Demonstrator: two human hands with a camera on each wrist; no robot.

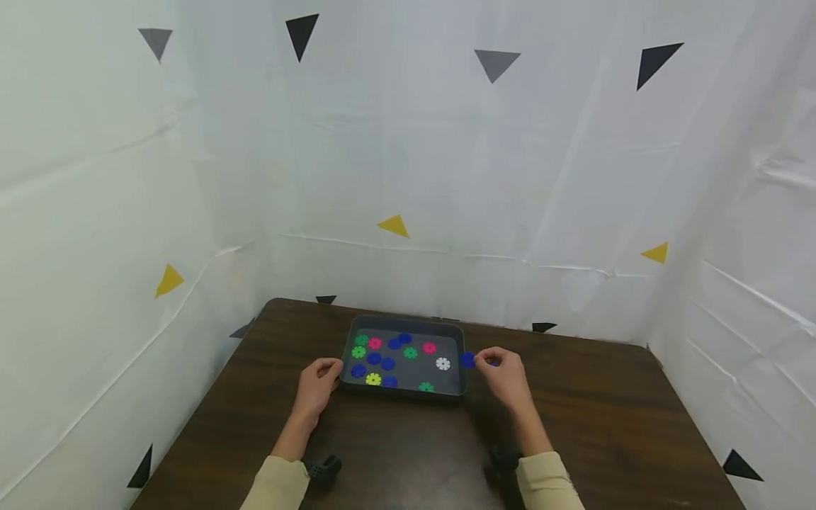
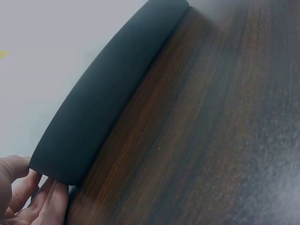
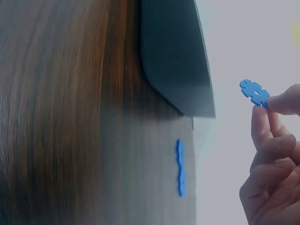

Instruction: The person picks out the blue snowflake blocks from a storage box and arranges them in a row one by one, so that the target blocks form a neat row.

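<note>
A dark grey tray (image 1: 408, 394) sits near the table's back edge, with several notched plastic discs lying in it, among them a white disc (image 1: 443, 363) and a yellow disc (image 1: 373, 380). My left hand (image 1: 316, 388) grips the tray's near left corner, thumb at the rim and fingers round the outer wall (image 2: 93, 108). Just beyond the tray's right side, my right hand (image 1: 508, 379) pinches a blue notched disc (image 3: 254, 92) between thumb and fingertips. On the table below that hand lies another blue piece (image 3: 180, 168), seen edge-on in the right wrist view.
The dark wooden table (image 1: 408, 439) carries the tray. White sheeting (image 1: 446, 156) with printed triangles hangs behind it and along both sides. Inside the tray, blue, green and pink discs are spread flat, a few overlapping.
</note>
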